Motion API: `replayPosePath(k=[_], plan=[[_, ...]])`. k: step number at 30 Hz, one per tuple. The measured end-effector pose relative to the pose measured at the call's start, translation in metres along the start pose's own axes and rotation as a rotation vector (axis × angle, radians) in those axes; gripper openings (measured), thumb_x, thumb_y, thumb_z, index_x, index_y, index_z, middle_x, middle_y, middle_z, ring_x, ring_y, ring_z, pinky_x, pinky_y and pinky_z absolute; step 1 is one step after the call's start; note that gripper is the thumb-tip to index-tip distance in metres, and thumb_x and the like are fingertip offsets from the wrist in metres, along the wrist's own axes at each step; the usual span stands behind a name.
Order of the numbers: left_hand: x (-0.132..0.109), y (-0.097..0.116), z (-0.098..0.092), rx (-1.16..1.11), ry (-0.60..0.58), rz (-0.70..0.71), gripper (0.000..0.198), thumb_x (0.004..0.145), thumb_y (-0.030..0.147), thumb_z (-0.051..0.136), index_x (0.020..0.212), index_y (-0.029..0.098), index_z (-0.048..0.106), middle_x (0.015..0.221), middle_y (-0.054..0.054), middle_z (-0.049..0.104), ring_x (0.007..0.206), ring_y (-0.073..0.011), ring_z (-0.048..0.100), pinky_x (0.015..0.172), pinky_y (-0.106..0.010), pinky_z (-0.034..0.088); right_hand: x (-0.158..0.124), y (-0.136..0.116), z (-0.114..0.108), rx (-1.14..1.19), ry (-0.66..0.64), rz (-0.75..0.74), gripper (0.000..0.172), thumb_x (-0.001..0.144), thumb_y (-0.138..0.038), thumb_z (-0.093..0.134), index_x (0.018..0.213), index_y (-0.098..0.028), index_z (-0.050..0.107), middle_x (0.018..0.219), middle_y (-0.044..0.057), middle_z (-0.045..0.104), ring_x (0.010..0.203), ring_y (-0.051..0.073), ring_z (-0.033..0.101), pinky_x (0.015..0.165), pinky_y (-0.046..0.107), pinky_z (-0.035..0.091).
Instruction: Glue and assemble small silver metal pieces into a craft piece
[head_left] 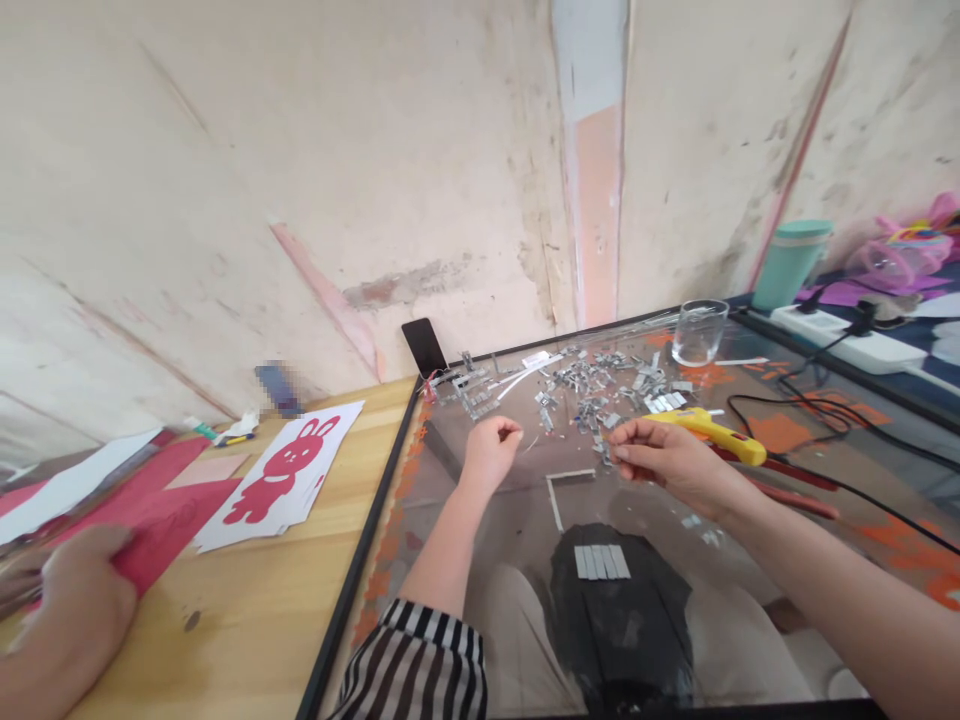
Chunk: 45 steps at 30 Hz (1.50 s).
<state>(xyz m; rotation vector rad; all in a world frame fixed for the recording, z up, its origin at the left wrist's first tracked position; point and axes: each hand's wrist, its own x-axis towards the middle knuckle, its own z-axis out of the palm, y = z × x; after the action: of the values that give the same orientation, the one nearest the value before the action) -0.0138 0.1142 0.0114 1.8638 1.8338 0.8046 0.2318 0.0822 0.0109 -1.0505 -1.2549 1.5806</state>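
Right grip (671, 462) is pinched, contents unclear, nearer than the pinched left grip (489, 452) to scattered small silvery rectangular pieces (596, 380) just ahead.

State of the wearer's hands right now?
Left hand: closed in a pinch; can't tell if it holds anything.
Right hand: also pinched closed; contents can't be told.

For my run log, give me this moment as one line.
left hand: pinched, contents unclear | right hand: pinched, contents unclear | yellow tool: beside right hand | row of grey strips: on glossy tabletop
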Motion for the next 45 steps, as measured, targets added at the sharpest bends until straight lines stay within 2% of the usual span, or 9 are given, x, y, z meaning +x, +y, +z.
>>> replayPosePath(k=[5,13,17,20,23,28,33,43,45], plan=[[0.007,-0.011,0.003,0.225,-0.061,0.019,0.007,0.072,0.017,0.064,0.073,0.021,0.07,0.082,-0.004,0.07,0.081,-0.0206,0.064,0.078,-0.031,0.047,0.002,-0.001,-0.004,-0.006,0.015,-0.02,0.031,0.062,-0.04,0.077,0.076,-0.02,0.058,0.058,-0.004,0.061,0.05,0.009,0.054,0.049,0.022,0.041],[0.007,-0.009,0.016,0.386,-0.122,0.039,0.014,0.082,0.017,0.054,0.077,0.018,0.067,0.098,-0.01,0.065,0.095,-0.0237,0.062,0.084,-0.034,0.045,0.009,0.002,-0.011,0.016,0.041,-0.004,0.034,0.06,-0.044,0.079,0.072,-0.02,0.058,0.061,-0.003,0.062,0.048,0.008,0.053,0.045,0.02,0.039],[0.006,-0.015,0.012,0.291,-0.101,0.027,0.012,0.08,0.014,0.054,0.074,0.016,0.065,0.096,-0.01,0.064,0.093,-0.0228,0.061,0.083,-0.034,0.044,0.007,0.001,-0.009,0.034,0.027,0.022,0.033,0.062,-0.044,0.078,0.07,-0.019,0.057,0.063,-0.003,0.063,0.048,0.007,0.053,0.045,0.019,0.039],[0.003,-0.013,0.008,0.153,-0.077,-0.002,0.011,0.078,0.014,0.055,0.071,0.016,0.063,0.085,-0.007,0.064,0.084,-0.0195,0.06,0.078,-0.031,0.045,0.005,-0.001,-0.005,0.043,0.015,0.035,0.032,0.062,-0.043,0.078,0.069,-0.019,0.058,0.061,-0.003,0.062,0.048,0.008,0.054,0.045,0.02,0.039],[-0.006,0.002,0.008,-0.036,-0.095,-0.012,0.012,0.081,0.022,0.053,0.077,0.016,0.062,0.069,-0.002,0.062,0.067,-0.0148,0.058,0.064,-0.025,0.045,0.004,0.0,-0.001,0.06,0.005,0.047,0.031,0.062,-0.041,0.078,0.069,-0.019,0.058,0.062,-0.003,0.062,0.048,0.008,0.054,0.044,0.019,0.04],[-0.033,0.042,0.021,-0.328,-0.188,0.032,0.015,0.08,0.028,0.055,0.08,0.016,0.062,0.061,0.003,0.058,0.051,-0.0092,0.048,0.053,-0.021,0.041,-0.003,0.001,0.012,0.094,-0.033,0.072,0.032,0.06,-0.041,0.079,0.071,-0.019,0.059,0.061,-0.003,0.062,0.047,0.008,0.054,0.045,0.019,0.042],[-0.048,0.058,0.028,-0.488,-0.187,0.057,0.014,0.078,0.028,0.056,0.075,0.015,0.06,0.06,0.003,0.055,0.052,-0.0087,0.046,0.054,-0.02,0.039,-0.009,-0.002,0.021,0.138,-0.066,0.094,0.031,0.059,-0.039,0.08,0.072,-0.018,0.061,0.053,-0.004,0.061,0.047,0.008,0.055,0.048,0.019,0.044],[-0.056,0.058,0.034,-0.636,-0.18,0.086,0.015,0.078,0.029,0.058,0.075,0.015,0.061,0.068,-0.002,0.064,0.061,-0.0127,0.057,0.058,-0.023,0.045,-0.009,0.002,0.022,0.164,-0.071,0.096,0.033,0.059,-0.037,0.082,0.074,-0.018,0.06,0.054,-0.004,0.063,0.048,0.008,0.056,0.049,0.019,0.044],[-0.053,0.055,0.029,-0.583,-0.161,0.098,0.016,0.079,0.028,0.056,0.08,0.014,0.064,0.068,-0.003,0.066,0.062,-0.0131,0.06,0.057,-0.022,0.047,-0.008,0.003,0.02,0.156,-0.054,0.09,0.033,0.058,-0.038,0.082,0.073,-0.018,0.059,0.054,-0.004,0.062,0.048,0.008,0.056,0.048,0.019,0.044]])
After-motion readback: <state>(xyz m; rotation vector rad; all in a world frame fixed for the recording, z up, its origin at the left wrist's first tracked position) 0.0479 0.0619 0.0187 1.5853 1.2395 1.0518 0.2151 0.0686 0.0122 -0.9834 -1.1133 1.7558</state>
